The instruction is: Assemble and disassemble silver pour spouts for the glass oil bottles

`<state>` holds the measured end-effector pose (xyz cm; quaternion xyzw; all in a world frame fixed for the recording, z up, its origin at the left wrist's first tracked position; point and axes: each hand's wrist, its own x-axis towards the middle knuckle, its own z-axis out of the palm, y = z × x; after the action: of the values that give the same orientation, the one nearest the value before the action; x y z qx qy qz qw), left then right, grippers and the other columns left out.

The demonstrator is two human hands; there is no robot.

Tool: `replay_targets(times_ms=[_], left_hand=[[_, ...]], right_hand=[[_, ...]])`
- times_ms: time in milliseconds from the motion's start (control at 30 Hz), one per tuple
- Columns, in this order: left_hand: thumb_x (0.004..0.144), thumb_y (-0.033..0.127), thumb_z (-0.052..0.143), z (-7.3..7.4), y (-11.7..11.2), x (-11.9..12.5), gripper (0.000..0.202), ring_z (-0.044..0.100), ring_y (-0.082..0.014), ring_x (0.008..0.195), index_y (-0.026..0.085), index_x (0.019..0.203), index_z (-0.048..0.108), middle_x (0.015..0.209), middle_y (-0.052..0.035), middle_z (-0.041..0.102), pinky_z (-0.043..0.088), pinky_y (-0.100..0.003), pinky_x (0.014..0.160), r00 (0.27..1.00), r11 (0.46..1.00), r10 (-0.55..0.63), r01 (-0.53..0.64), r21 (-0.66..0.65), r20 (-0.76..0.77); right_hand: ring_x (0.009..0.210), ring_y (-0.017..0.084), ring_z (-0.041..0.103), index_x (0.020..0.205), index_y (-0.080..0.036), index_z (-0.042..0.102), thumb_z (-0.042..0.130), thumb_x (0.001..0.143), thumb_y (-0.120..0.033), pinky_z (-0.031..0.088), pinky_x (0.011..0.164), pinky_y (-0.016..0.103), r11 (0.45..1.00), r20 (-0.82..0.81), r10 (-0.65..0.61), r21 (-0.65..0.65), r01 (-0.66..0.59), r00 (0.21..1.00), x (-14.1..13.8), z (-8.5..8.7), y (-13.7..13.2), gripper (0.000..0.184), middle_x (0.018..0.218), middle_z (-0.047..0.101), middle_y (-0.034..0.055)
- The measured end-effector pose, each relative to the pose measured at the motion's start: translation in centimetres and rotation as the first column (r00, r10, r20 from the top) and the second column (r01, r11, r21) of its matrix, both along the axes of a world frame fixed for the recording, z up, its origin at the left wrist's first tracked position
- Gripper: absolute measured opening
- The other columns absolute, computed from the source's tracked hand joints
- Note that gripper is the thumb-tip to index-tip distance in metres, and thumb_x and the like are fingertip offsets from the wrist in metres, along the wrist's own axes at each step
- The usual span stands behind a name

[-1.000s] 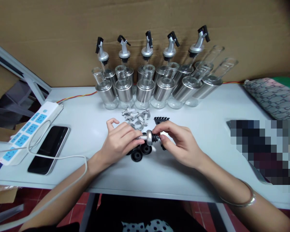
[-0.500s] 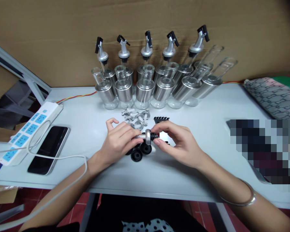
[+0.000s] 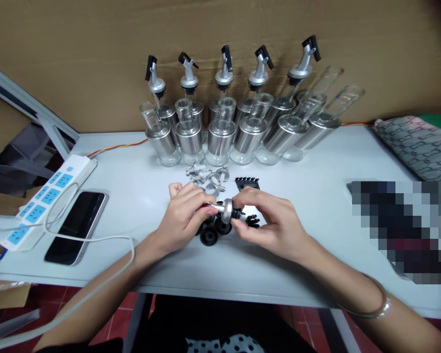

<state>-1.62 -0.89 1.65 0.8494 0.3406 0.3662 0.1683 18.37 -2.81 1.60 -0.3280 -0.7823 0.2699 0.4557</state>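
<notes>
Left hand point(image 3: 185, 213) and right hand point(image 3: 270, 220) are both pinching a metal spout point(image 3: 226, 211) over black stoppers point(image 3: 213, 231) on the table point(image 3: 297, 196)

Silver spout point(image 3: 226, 211) with black stopper end, lying sideways above the table point(image 3: 139, 171), pinched between both hands, tube end left, black end right, over black rings point(image 3: 208, 237).

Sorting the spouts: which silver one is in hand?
The silver spout pinched between left hand and right hand; the other spouts lie heaped on the table behind.
</notes>
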Motion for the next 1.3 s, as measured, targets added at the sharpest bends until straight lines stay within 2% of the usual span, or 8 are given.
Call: replay_targets(times_ms=[167,533,633,833,900,1100,1200,1300], left_hand=[[0.100,0.040,0.035,-0.1,0.0,0.0,0.040,0.048,-0.0120,0.065,0.016,0.078,0.058,0.064,0.0017,0.058,0.030,-0.031,0.070,0.998,0.995,-0.019,0.025,-0.101,0.060],[0.097,0.052,0.033,-0.1,0.1,0.4,0.056,0.044,-0.0109,0.055,0.016,0.057,0.049,0.054,0.0018,0.051,0.032,-0.032,0.066,0.994,0.921,0.026,0.017,-0.388,0.103],[0.093,0.058,0.034,-0.1,0.2,0.5,0.057,0.042,-0.0115,0.054,0.017,0.054,0.043,0.052,0.0007,0.048,0.034,-0.030,0.058,0.988,0.843,0.033,0.053,-0.536,0.149],[0.082,0.065,0.046,0.1,0.2,0.8,0.054,0.032,-0.0081,0.048,0.018,0.057,0.037,0.053,0.0029,0.034,0.027,-0.023,0.043,0.946,0.552,0.085,0.217,-0.805,0.314],[0.084,0.061,0.046,0.0,0.2,0.7,0.052,0.032,-0.0079,0.048,0.018,0.057,0.037,0.053,0.0034,0.034,0.029,-0.022,0.045,0.941,0.583,0.090,0.215,-0.783,0.326],[0.095,0.044,0.043,-0.5,0.1,0.1,0.036,0.053,-0.0123,0.063,0.017,0.079,0.059,0.068,-0.0012,0.059,0.040,-0.025,0.060,0.986,0.906,-0.003,0.074,-0.418,0.168],[0.098,0.037,0.041,-0.8,0.0,0.0,0.029,0.058,-0.0131,0.069,0.017,0.088,0.060,0.079,-0.0028,0.067,0.041,-0.028,0.069,0.998,0.995,-0.010,0.016,-0.099,0.060],[0.098,0.029,0.044,-1.1,0.0,0.0,0.019,0.059,-0.0124,0.068,0.016,0.092,0.057,0.081,-0.0026,0.069,0.036,-0.031,0.072,0.999,0.984,0.032,-0.028,0.177,-0.018]], right_hand=[[0.066,0.013,0.054,0.092,-0.019,0.055,0.056,0.085,-0.014,0.048,0.061,0.028,0.985,0.096,0.021,0.167,-0.037,0.995,-0.1,0.3,0.2,0.009,0.074,0.060,0.0021],[0.068,0.017,0.055,0.094,-0.019,0.057,0.053,0.087,-0.012,0.048,0.059,0.031,0.865,0.358,-0.041,0.479,-0.146,0.933,0.8,1.1,0.8,0.010,0.074,0.063,0.0068],[0.070,0.016,0.057,0.094,-0.020,0.057,0.054,0.087,-0.011,0.049,0.060,0.031,0.856,0.351,-0.063,0.501,-0.130,0.934,0.8,0.9,0.8,0.012,0.077,0.065,0.0062],[0.074,0.016,0.058,0.091,-0.022,0.056,0.056,0.084,-0.007,0.049,0.062,0.030,0.829,0.335,-0.096,0.548,-0.111,0.937,0.6,0.7,0.5,0.017,0.081,0.066,0.0053],[0.077,0.017,0.059,0.094,-0.021,0.056,0.056,0.083,-0.007,0.050,0.063,0.030,0.851,0.316,-0.070,0.513,-0.109,0.946,0.6,0.5,0.5,0.018,0.084,0.066,0.0069],[0.084,0.018,0.060,0.104,-0.020,0.056,0.058,0.085,-0.020,0.051,0.071,0.031,0.995,0.076,-0.042,0.096,0.035,0.996,0.6,0.1,0.7,0.019,0.093,0.063,0.0072],[0.076,0.015,0.059,0.097,-0.019,0.057,0.058,0.086,-0.028,0.048,0.066,0.027,0.982,0.060,-0.080,-0.169,0.089,0.995,0.5,0.3,0.6,0.014,0.085,0.063,0.0045],[0.071,0.013,0.058,0.095,-0.018,0.057,0.054,0.089,-0.031,0.046,0.061,0.023,0.903,-0.022,-0.042,-0.429,0.028,0.999,0.2,0.4,0.5,0.014,0.079,0.062,0.0024]])
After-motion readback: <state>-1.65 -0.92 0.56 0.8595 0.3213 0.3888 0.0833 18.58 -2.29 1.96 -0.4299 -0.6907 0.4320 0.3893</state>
